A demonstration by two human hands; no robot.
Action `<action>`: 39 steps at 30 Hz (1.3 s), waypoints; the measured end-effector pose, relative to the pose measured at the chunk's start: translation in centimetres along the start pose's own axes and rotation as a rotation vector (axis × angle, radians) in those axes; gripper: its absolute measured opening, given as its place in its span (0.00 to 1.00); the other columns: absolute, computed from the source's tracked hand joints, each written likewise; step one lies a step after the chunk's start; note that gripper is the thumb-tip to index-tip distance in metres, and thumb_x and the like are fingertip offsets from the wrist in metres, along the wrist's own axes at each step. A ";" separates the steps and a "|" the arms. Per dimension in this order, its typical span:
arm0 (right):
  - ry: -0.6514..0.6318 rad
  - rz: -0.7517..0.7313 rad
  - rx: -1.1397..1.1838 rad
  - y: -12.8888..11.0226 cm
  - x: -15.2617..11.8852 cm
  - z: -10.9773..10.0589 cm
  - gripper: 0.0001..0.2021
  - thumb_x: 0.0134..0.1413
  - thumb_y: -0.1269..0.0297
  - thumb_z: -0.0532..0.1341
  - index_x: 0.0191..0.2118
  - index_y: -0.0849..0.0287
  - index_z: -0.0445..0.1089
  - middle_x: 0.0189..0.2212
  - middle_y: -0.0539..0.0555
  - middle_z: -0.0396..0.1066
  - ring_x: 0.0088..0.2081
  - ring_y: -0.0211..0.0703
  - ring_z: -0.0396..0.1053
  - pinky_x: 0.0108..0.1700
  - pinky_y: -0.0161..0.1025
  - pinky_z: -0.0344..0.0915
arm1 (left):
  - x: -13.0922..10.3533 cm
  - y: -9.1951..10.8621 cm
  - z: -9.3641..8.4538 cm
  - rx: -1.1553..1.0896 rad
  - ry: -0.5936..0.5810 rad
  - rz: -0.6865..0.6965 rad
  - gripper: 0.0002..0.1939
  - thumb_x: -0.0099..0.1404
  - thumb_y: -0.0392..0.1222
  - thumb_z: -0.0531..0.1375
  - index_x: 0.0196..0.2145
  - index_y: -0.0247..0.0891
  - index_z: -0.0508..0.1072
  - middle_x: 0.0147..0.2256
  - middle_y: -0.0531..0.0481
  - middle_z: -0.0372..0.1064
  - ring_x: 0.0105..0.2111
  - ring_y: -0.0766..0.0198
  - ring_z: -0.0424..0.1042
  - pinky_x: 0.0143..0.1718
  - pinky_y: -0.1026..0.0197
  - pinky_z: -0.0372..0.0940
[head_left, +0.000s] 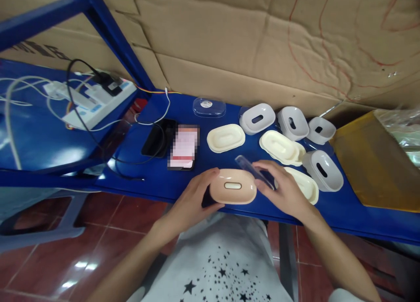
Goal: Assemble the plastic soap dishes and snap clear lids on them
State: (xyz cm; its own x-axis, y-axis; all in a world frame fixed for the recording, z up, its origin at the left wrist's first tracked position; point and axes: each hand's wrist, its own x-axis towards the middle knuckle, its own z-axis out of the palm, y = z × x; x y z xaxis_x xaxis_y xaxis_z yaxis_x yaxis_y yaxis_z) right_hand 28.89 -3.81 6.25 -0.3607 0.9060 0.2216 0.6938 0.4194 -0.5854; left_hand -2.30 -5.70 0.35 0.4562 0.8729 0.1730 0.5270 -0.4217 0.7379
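My left hand [193, 201] is wrapped round the left end of a peach-coloured oval box [233, 194], which has a cream oblong piece in the middle of its top. Between the fingers of my right hand [282, 188] is a clear plastic lid [252, 171], tilted beside the box's upper right edge. Cream oval trays [225, 138] lie beyond my hands, and one [305, 186] is partly hidden behind my right hand. Several white oval containers with dark slots [259, 118] stand at the back and right.
On the blue table [354, 219], a phone [183, 148] lies beside a dark device [156, 138]. Another clear lid [209, 107] rests near the cardboard wall. A power strip [101, 105] with loose cables is at left. A brown box [374, 166] stands at right.
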 end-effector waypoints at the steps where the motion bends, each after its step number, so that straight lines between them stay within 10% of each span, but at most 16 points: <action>1: -0.033 -0.033 0.021 -0.4 -0.2 0.1 0.18 0.74 0.56 0.62 0.64 0.49 0.68 0.59 0.58 0.77 0.58 0.53 0.77 0.58 0.53 0.74 | 0.3 0.1 0.2 -0.004 -0.002 -0.003 0.47 0.70 0.48 0.71 0.76 0.54 0.49 0.73 0.38 0.60 0.72 0.40 0.63 0.70 0.30 0.64; 9: -0.158 -0.336 -0.110 -1.8 -1.4 1.5 0.16 0.74 0.70 0.59 0.61 0.50 0.73 0.66 0.55 0.74 0.70 0.50 0.67 0.72 0.62 0.61 | 1.5 0.2 0.4 0.001 -0.028 0.077 0.52 0.70 0.44 0.72 0.78 0.56 0.44 0.75 0.39 0.56 0.74 0.42 0.60 0.71 0.33 0.65; 20: -0.197 -0.367 -0.140 -2.2 -1.4 2.1 0.18 0.76 0.72 0.57 0.64 0.50 0.70 0.68 0.54 0.72 0.71 0.46 0.66 0.79 0.65 0.52 | 1.7 0.0 -0.1 -0.007 -0.081 0.087 0.44 0.74 0.51 0.68 0.78 0.59 0.49 0.75 0.42 0.55 0.73 0.46 0.61 0.72 0.38 0.64; 26: -0.202 -0.355 -0.041 -1.3 1.4 0.5 0.19 0.77 0.68 0.56 0.67 0.50 0.70 0.66 0.55 0.74 0.68 0.46 0.71 0.71 0.56 0.66 | 1.4 0.3 -0.6 0.023 -0.088 0.053 0.41 0.73 0.50 0.69 0.76 0.58 0.53 0.72 0.42 0.59 0.70 0.44 0.66 0.70 0.37 0.67; 33: -0.191 -0.302 -0.365 1.9 9.2 2.4 0.25 0.76 0.70 0.54 0.73 0.61 0.64 0.72 0.65 0.65 0.74 0.58 0.62 0.73 0.65 0.59 | -1.6 0.5 -1.4 0.184 0.055 -0.025 0.40 0.70 0.48 0.71 0.73 0.55 0.58 0.68 0.39 0.63 0.66 0.39 0.67 0.66 0.32 0.68; 39: -0.214 -0.311 -0.424 2.4 6.1 2.3 0.19 0.77 0.65 0.55 0.66 0.60 0.71 0.64 0.64 0.75 0.66 0.56 0.72 0.70 0.64 0.62 | -2.9 0.1 -1.3 0.209 0.183 -0.115 0.37 0.68 0.46 0.70 0.69 0.50 0.59 0.67 0.37 0.60 0.66 0.38 0.66 0.63 0.32 0.70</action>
State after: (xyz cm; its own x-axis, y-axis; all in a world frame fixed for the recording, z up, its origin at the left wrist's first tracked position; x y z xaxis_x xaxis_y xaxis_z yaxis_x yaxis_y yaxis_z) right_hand 26.94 2.56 4.37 -0.6757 0.7229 0.1443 0.7085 0.6909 -0.1438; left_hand -4.48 -7.95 0.74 0.2576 0.9397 0.2250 0.7129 -0.3420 0.6122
